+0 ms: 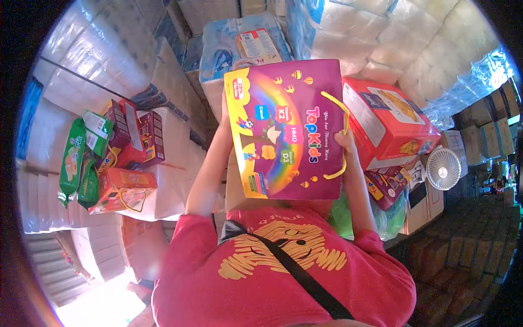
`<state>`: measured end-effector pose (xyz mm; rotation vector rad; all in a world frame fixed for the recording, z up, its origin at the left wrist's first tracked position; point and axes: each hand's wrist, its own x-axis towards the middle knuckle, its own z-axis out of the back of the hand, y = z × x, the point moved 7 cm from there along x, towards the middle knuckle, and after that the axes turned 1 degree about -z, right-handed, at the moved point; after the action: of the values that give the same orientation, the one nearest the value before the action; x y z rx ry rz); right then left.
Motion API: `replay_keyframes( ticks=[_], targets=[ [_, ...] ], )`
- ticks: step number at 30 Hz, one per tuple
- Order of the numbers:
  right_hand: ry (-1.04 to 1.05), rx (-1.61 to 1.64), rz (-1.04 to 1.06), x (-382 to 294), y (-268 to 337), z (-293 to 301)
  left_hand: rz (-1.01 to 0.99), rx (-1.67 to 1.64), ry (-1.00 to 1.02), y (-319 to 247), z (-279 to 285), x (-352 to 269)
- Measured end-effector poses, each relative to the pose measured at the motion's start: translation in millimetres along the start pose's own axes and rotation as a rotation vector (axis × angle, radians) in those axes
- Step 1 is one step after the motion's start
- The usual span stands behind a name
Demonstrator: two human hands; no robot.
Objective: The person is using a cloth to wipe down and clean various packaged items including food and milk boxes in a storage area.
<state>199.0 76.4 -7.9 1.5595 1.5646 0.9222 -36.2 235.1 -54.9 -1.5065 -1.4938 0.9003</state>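
A purple and yellow TopKids carton (286,131) with a rainbow print and a yellow rope handle (346,118) is held up before my chest, its printed face towards the camera and its lettering sideways. My left hand (225,110) is at the carton's left edge, its fingers mostly hidden behind it. At the right edge, my right hand (346,141) grips the carton beside the rope handle, thumb on the near side. Just right of it sit red boxes (392,122) with food pictures. Below these lies another purple box (386,190).
On the left, green snack packs (73,159), purple boxes (153,139) and an orange gift box (126,190) rest on white wrapped packs. Plastic-wrapped bales (367,41) rise behind. A small white fan (443,168) stands at right, near brown cartons (494,139).
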Motion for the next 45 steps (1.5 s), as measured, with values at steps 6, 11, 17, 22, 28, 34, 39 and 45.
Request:
replay_keyframes(
  ticks=[6, 11, 17, 22, 28, 34, 39, 45],
  targets=[
    [-0.015, 0.165, -0.039, -1, 2, 18, 0.33, -0.641, 0.327, -4, -42, -106],
    [0.058, 0.415, -0.049, 0, 25, -2, 0.287, -0.162, 0.207, -6, -20, -130],
    [0.208, 0.462, 0.04, -2, 39, -6, 0.111, -0.031, 0.339, -79, -61, -119],
    [-0.128, -0.296, -0.081, -18, 57, -7, 0.026, -0.131, 0.405, -87, -63, -100],
    [-0.186, -0.137, 0.086, -10, 70, 4, -0.31, 0.052, 0.401, -104, -77, -108],
    [-0.235, -0.175, 0.211, -26, 80, -4, -0.249, 0.193, 0.162, -109, -48, -80],
    [-0.272, -0.532, 0.422, -28, 93, -5, -0.583, 0.158, 0.126, -178, -64, -84],
    [-0.254, -0.923, 0.83, -40, 109, -31, -0.896, -0.001, -0.005, -263, -82, -107]
  ],
)
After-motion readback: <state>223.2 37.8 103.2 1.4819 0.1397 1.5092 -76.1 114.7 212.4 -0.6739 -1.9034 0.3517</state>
